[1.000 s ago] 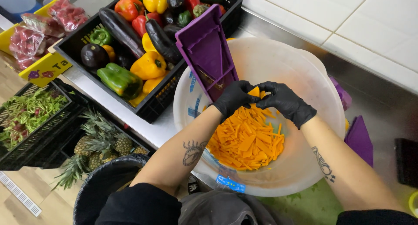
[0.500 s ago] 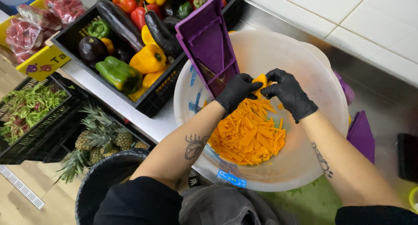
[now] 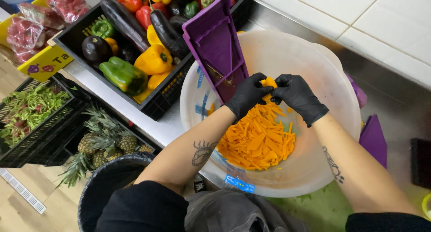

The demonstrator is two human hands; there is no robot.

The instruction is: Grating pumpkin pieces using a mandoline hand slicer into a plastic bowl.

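A black crate (image 3: 76, 39) of peppers (image 3: 155, 59) and aubergines (image 3: 123, 21) is being carried at the worktop's left edge; pineapples (image 3: 105, 144), a greens crate (image 3: 31, 120) and a black bin (image 3: 105, 187) are being kept below.

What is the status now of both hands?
Left hand and right hand, black-gloved, both pinching small orange vegetable piece. Above cut orange strips in translucent plastic bowl. Purple slicer beside left hand.
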